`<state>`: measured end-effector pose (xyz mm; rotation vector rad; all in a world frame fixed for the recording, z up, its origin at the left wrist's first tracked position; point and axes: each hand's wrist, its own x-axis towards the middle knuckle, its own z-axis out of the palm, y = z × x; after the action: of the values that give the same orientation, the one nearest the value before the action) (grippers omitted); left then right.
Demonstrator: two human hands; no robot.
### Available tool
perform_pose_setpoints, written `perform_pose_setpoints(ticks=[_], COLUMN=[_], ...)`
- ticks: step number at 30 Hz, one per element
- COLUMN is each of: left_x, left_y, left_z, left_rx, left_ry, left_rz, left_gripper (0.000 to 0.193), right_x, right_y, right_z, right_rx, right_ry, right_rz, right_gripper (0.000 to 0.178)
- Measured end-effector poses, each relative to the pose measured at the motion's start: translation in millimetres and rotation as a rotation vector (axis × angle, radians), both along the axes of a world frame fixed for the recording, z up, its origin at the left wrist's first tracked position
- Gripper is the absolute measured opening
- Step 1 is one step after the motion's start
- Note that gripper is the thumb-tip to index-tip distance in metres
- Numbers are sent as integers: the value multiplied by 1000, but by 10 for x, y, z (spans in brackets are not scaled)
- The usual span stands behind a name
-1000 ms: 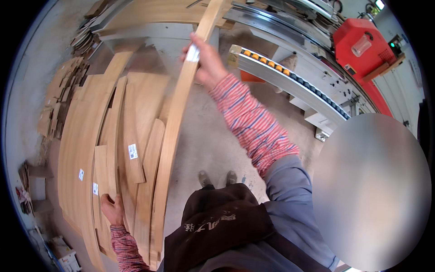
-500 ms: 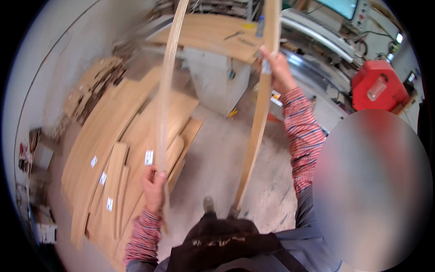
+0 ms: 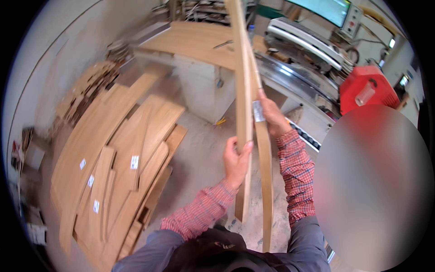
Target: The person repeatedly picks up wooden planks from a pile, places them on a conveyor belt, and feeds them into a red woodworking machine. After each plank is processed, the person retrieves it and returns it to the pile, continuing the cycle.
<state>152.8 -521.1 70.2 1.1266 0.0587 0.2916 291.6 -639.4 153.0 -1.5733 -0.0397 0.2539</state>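
Note:
Two long, narrow wooden strips stand upright side by side in front of me. My left hand (image 3: 236, 162) grips the left wooden strip (image 3: 242, 99) near its lower end, with the thumb along its edge. The right wooden strip (image 3: 264, 167) carries a white label (image 3: 258, 111) and reaches lower, towards the floor. My right hand (image 3: 274, 113) is closed around it beside the label. Higher up, the left strip partly covers the right one, and I cannot tell whether they touch.
Stacked wood panels (image 3: 122, 131), several labelled, lie at the left. Ahead is a wood-topped table (image 3: 195, 38) on a pale base (image 3: 199, 81). A machine with a screen (image 3: 326, 11) and a red housing (image 3: 367, 88) stand at the right. A blurred patch hides the lower right.
My left hand has swung its strip rightward, from over the stacked panels to beside the other strip. My right hand has come lower and nearer, still holding the labelled strip.

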Motion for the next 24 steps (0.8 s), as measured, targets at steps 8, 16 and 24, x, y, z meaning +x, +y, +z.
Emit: perform_pose_setpoints(ticks=[8,16,24], left_x=[-186,-526,-2622], left_y=[-274,1794,5459], left_z=[-52,-544,-1086], left_rx=[526,1164,1802], left_ry=[79,126,756], left_rz=[204,278,668], left_gripper=[45,79,86], right_x=[-237,-74,-212], right_y=[-64,161,360], right_z=[-326,-507,-400], right_rx=[108,100,-102], right_ry=[95,233,323], right_rz=[60,66,53], right_gripper=[36,42,35])
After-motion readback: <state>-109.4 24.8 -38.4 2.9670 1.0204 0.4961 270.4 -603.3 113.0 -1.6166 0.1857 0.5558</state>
